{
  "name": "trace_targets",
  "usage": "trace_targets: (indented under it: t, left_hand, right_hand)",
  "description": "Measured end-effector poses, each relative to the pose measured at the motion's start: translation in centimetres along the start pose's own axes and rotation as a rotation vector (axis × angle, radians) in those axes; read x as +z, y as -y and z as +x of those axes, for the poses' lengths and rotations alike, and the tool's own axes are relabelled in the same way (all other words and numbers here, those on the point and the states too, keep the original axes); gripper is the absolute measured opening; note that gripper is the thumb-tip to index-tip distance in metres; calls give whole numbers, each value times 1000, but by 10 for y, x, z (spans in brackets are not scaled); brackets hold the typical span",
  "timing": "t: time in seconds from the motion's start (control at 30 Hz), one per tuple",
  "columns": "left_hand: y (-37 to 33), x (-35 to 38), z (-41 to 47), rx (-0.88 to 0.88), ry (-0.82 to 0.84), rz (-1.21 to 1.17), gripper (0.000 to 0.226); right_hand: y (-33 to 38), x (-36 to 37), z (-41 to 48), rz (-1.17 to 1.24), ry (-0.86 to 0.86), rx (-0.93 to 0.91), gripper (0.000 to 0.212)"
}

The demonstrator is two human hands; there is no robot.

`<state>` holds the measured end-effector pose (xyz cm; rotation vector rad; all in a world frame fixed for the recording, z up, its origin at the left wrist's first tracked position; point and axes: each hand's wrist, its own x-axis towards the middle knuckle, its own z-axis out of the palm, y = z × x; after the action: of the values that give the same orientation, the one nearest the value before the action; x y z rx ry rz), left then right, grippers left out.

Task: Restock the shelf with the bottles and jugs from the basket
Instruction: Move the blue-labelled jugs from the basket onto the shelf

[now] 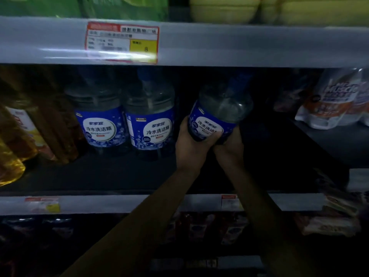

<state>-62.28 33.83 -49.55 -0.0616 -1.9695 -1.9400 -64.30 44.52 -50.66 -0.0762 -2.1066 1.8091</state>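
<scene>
Far left: amber bottles [30, 126], crowded in the dim light.
Left of centre: two blue-label jugs [99, 118] stand upright side by side on the shelf [99, 176].
Left hand [191, 144]: cupped under the base of the third jug [215, 112], fingers curled round its lower label.
Third jug: in the air just right of the standing pair, apart from them, top tilted right and back, not yet set down.
Right hand [229, 144]: grips the same base from the right; fingertips hidden behind the jug.
Far right: white-and-orange pouches [335, 102], well apart.
Risk: I hold only the base, so the tilted, heavy top could swing and slip. The cap is near the board above and may catch. A careless set-down could knock the neighbouring jug.
Count: three blue-label jugs, two shelved and one in hand. At least two pouches. Amber bottles too dark to count. Basket out of view.
</scene>
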Motion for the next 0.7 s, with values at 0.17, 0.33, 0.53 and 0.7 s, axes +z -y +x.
trace_targets:
  t: [0.17, 0.33, 0.53, 0.7]
  left_hand:
    - [20, 6, 16, 15, -69, -3, 76]
    - [24, 5, 29, -47, -96, 79, 67]
    - [16, -1, 26, -111, -4, 185, 60]
    - [2, -9, 9, -107, 64, 247, 48]
  right_hand:
    - [-14, 13, 24, -70, 34, 8, 39]
    - [-11, 22, 36, -245, 8, -56, 48]
    - [-10, 25, 34, -329, 19, -63, 46]
    - [-5, 14, 19, -382, 71, -53, 51]
